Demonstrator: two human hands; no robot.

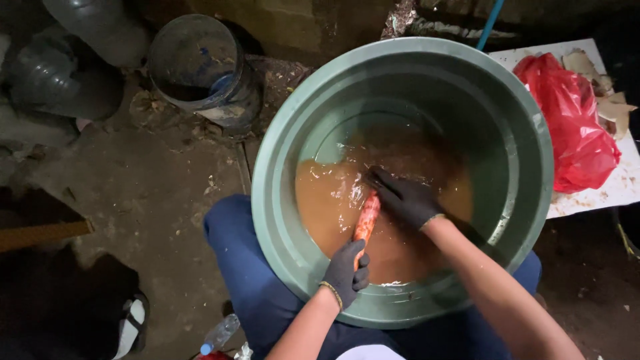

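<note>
A large green plastic basin [527, 153] rests tilted on my lap, holding muddy brown water [327, 213]. Both my hands wear dark gloves. My left hand [345, 272] grips the near end of a long orange carrot [366, 220] that lies half in the water. My right hand [403, 198] presses on the carrot's far end, fingers spread over it at the water's surface.
A dirty grey bucket [197, 67] stands on the ground at the upper left. A red plastic bag [573, 123] lies on a white board [620, 187] to the right. A clear plastic bottle [219, 333] lies by my leg. A dark shoe [130, 323] sits lower left.
</note>
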